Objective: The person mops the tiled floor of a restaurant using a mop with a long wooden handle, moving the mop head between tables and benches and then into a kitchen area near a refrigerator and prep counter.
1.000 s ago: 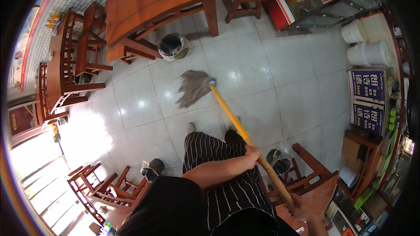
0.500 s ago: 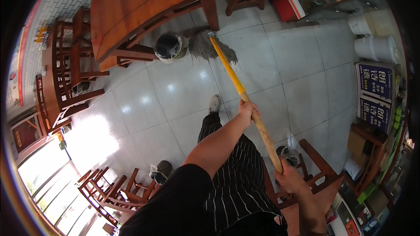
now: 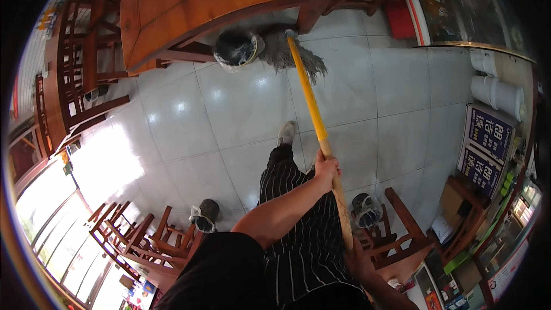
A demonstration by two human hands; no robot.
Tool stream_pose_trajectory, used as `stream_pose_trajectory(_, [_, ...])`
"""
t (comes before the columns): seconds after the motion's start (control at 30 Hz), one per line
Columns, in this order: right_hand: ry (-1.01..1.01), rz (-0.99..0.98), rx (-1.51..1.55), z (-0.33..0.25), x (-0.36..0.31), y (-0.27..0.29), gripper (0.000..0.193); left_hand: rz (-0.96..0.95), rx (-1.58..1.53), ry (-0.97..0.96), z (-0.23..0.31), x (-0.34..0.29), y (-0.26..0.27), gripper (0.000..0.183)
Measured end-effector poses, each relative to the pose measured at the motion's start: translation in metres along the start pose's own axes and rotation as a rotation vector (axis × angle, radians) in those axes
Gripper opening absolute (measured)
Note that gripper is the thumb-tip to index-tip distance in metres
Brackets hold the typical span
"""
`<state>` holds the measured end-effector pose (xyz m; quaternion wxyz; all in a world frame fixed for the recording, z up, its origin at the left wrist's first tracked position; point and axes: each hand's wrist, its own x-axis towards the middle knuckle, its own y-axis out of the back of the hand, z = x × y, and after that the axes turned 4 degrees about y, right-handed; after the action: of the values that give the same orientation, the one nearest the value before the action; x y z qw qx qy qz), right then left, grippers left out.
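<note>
A mop (image 3: pixel 306 92) with a yellow and bare-wood handle slants across the middle of the view. Its grey string head (image 3: pixel 304 63) lies spread on the tiles, partly under the edge of a large wooden table (image 3: pixel 229 0). My left hand (image 3: pixel 327 171) is wrapped around the wooden part of the handle, below the yellow section. Lower down, close to my apron, my right hand (image 3: pixel 357 257) grips the handle's end; its fingers are dim and partly hidden. A dark bin (image 3: pixel 236 50) with a clear plastic liner stands just left of the mop head.
Wooden stools (image 3: pixel 152 241) stand at lower left, with a lined bin (image 3: pixel 205 216) beside them. Another lined bin (image 3: pixel 366 210) is near a stool (image 3: pixel 402 247) at lower right. Blue and white boxes (image 3: pixel 485 149) and white buckets (image 3: pixel 498 96) line the right side. Pale tiles (image 3: pixel 229 115) cover the floor.
Both hands have come back toward my body with the handle, the right one lower and nearer my apron. The view has shifted, and the table now covers more of the top.
</note>
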<state>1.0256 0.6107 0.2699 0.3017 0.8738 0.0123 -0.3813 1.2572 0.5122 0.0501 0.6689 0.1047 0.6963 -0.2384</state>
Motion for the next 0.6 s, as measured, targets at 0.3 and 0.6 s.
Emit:
stream_pose_trajectory(0.3, [-0.391,0.11,0.353,-0.033,0.139,0.118,0.064,-0.066,-0.121,-0.214,0.128,0.05,-0.01,0.025])
stream_pose_trajectory(0.6, [-0.271,0.042,0.143,0.0,0.128,0.099,0.067,-0.027,-0.227,-0.209,0.106,0.052,0.021,0.023])
